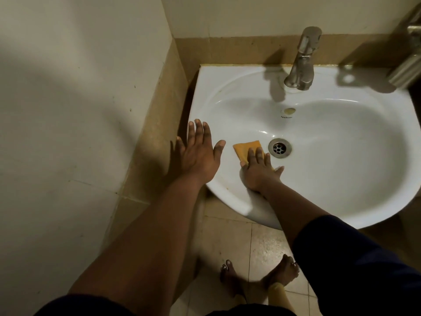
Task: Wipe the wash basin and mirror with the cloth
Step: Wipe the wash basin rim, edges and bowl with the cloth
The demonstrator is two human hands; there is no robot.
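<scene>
A white wash basin (341,156) fills the right half of the head view, with a metal drain (279,147) near its middle. My right hand (258,171) lies flat with straight fingers on an orange cloth (245,147), pressing it against the bowl's inner left slope just left of the drain. My left hand (199,151) is spread open over the basin's left rim, fingers straight, holding nothing. No mirror is in view.
A steel tap (301,60) stands at the basin's back rim. A metal fitting (407,65) juts in at the top right. A tiled wall corner (159,133) sits close on the left. My bare feet (262,277) stand on the tiled floor below.
</scene>
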